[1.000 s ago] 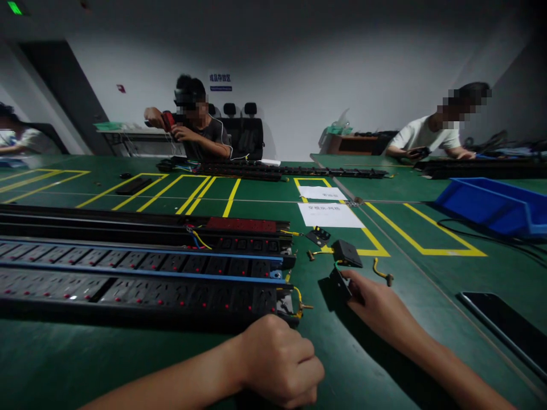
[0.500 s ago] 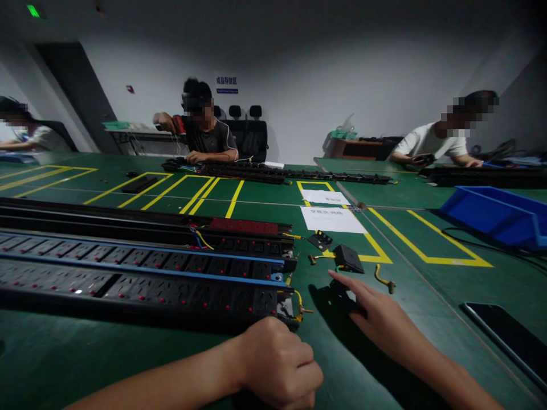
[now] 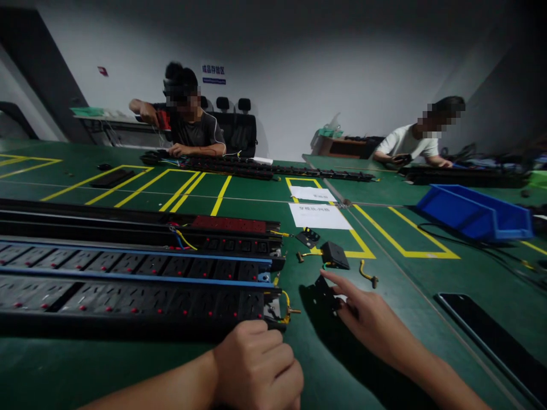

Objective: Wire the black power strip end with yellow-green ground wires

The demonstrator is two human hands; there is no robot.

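My left hand (image 3: 258, 364) is closed in a fist just in front of the near end of the closest power strip (image 3: 149, 302). Whatever it may hold is hidden. Over the green tabletop to the right, my right hand (image 3: 370, 313) grips a small black plate with holes (image 3: 323, 293) between thumb and fingers. Beyond that hand lie a black box-shaped part (image 3: 335, 254) with a green wire and another small black plate (image 3: 307, 236). A short yellow wire (image 3: 365, 272) with a metal end rests to its right. A yellow wire with a bolt (image 3: 287, 307) sticks out of the strip's end.
More long strips (image 3: 231, 224) lie side by side on the left. White paper labels (image 3: 320, 216), a blue bin (image 3: 470, 213) and a phone (image 3: 491, 341) are on the table. Two co-workers sit across, one holding a red power tool (image 3: 163, 119).
The view has turned to the right, so the table's things appear further left. The black plate in my right hand now shows more of its face. My left hand stays closed.
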